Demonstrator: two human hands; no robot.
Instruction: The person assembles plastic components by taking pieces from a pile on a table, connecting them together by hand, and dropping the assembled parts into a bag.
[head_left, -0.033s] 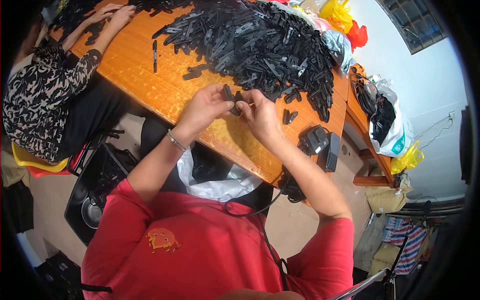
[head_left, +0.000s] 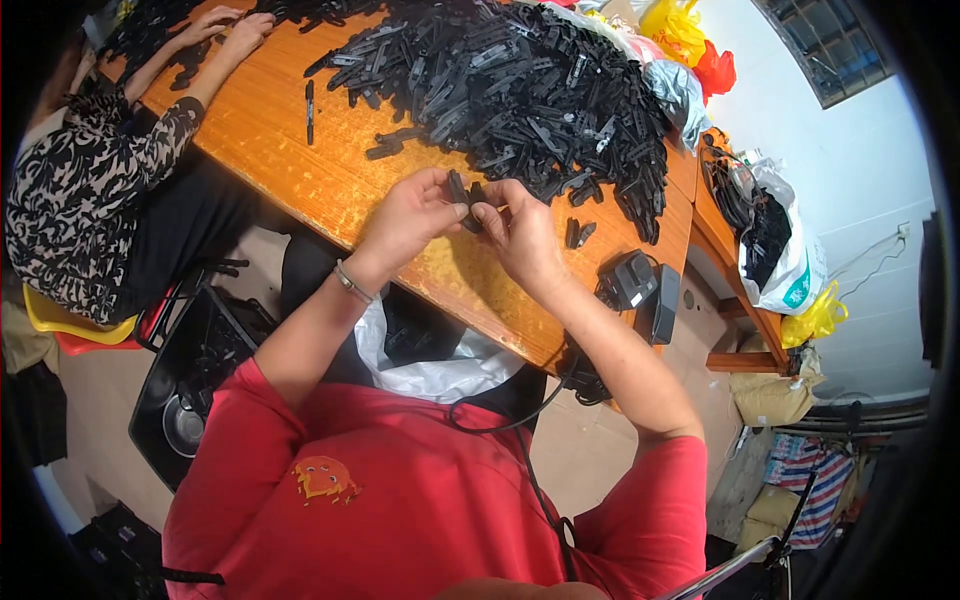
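Practically unchanged, pinching black parts [head_left: 458, 188] with left hand [head_left: 408, 214] and right hand [head_left: 522, 232], seemingly mid-handling, near black heap [head_left: 520, 90] at one o'clock.

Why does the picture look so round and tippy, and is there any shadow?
In the head view, the fisheye lens makes the corners black and the window lean; in the head view too, a soft shadow darkens the orange table near its front edge, and the pile of black pieces blends together, with pale glints.
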